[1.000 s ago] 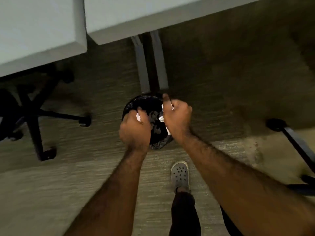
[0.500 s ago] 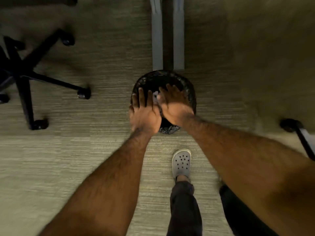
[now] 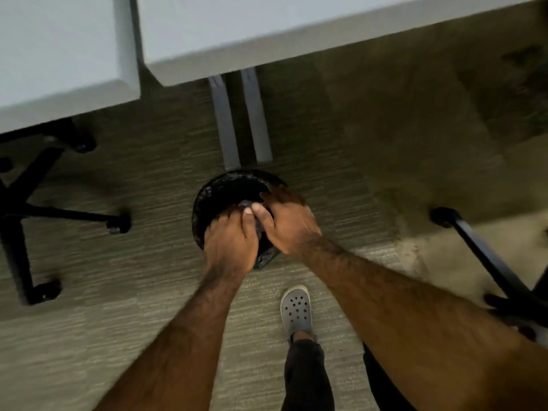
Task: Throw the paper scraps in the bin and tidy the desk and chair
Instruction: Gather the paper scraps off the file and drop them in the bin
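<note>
A round black bin [image 3: 212, 188] with a dark liner stands on the carpet just in front of the desk legs. Both my hands hover over its near side, touching each other. My left hand [image 3: 231, 241] points its bent fingers down into the bin. My right hand [image 3: 289, 221] lies beside it, fingers spread toward the far rim and thumb against the left hand. No white paper shows in either hand. A small greyish scrap [image 3: 245, 204] is visible between the fingertips, inside the bin. Two white desks [image 3: 267, 31] fill the top of the view.
Grey desk legs [image 3: 226, 123] stand right behind the bin. A black wheeled chair base [image 3: 17, 209] sits at the left, partly under the left desk [image 3: 59, 54]. Another chair's black legs [image 3: 480, 250] reach in from the right. My grey clog [image 3: 296, 307] is planted behind the bin.
A second ago both hands held white paper scraps over the bin. Half a second ago they opened flat. Now they are pressed together, fingers bent, with no white paper in them.
</note>
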The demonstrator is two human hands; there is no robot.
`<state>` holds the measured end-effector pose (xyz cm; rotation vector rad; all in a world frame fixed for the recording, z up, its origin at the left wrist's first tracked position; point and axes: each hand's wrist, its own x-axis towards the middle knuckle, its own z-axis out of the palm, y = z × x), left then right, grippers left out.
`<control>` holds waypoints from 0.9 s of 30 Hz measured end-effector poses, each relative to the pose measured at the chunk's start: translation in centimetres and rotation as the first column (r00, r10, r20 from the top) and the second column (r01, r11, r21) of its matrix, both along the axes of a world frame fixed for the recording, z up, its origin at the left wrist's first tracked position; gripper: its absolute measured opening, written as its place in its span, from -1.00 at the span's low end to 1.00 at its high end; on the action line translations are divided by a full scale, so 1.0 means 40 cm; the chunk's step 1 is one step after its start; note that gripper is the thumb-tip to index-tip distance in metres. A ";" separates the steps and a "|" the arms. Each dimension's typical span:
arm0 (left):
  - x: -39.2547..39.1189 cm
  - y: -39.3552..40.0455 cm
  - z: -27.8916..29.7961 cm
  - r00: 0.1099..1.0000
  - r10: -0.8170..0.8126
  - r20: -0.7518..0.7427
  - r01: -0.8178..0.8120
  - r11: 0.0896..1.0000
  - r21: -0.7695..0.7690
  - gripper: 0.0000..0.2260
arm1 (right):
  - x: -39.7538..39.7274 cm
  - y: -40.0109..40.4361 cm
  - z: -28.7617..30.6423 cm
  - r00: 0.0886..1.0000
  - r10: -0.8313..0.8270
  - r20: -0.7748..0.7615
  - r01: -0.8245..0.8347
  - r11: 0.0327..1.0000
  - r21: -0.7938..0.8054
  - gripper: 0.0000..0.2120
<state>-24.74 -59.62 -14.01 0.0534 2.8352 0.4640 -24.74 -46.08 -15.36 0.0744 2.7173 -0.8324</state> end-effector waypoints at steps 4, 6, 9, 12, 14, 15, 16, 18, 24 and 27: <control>0.030 0.133 0.088 0.996 -0.084 -0.030 0.087 0.988 0.127 -0.58 | 0.057 0.113 0.076 0.977 -0.213 -0.018 0.211 0.975 -0.074 -0.41; 0.046 0.205 0.126 0.985 -0.170 -0.034 0.173 0.973 0.154 -0.62 | 0.092 0.175 0.119 0.944 -0.326 -0.046 0.319 0.941 -0.116 -0.42; 0.069 0.323 0.184 0.950 -0.302 -0.080 0.312 0.927 0.206 -0.66 | 0.149 0.281 0.190 0.868 -0.483 -0.113 0.463 0.871 -0.163 -0.40; 0.091 0.447 0.239 0.892 -0.435 -0.122 0.452 0.859 0.240 -0.67 | 0.213 0.393 0.264 0.773 -0.599 -0.209 0.578 0.800 -0.160 -0.41; 0.111 0.532 0.276 0.846 -0.510 -0.154 0.533 0.805 0.262 -0.66 | 0.262 0.468 0.311 0.707 -0.655 -0.266 0.639 0.753 -0.158 -0.41; 0.122 0.575 0.294 0.819 -0.546 -0.176 0.573 0.771 0.278 -0.65 | 0.287 0.505 0.332 0.671 -0.681 -0.294 0.668 0.727 -0.161 -0.41; 0.135 0.619 0.311 0.789 -0.582 -0.199 0.614 0.732 0.294 -0.65 | 0.314 0.541 0.352 0.634 -0.705 -0.318 0.695 0.699 -0.166 -0.42; 0.163 0.702 0.344 0.729 -0.649 -0.217 0.682 0.659 0.319 -0.63 | 0.371 0.613 0.386 0.562 -0.749 -0.350 0.746 0.643 -0.177 -0.43; 0.284 0.929 0.391 0.527 -0.813 -0.247 0.836 0.443 0.323 -0.58 | 0.584 0.800 0.439 0.291 -0.845 -0.448 0.909 0.390 -0.145 -0.48; 0.354 1.024 0.386 0.446 -0.858 -0.256 0.874 0.356 0.330 -0.59 | 0.698 0.869 0.429 0.133 -0.861 -0.491 0.974 0.204 -0.093 -0.51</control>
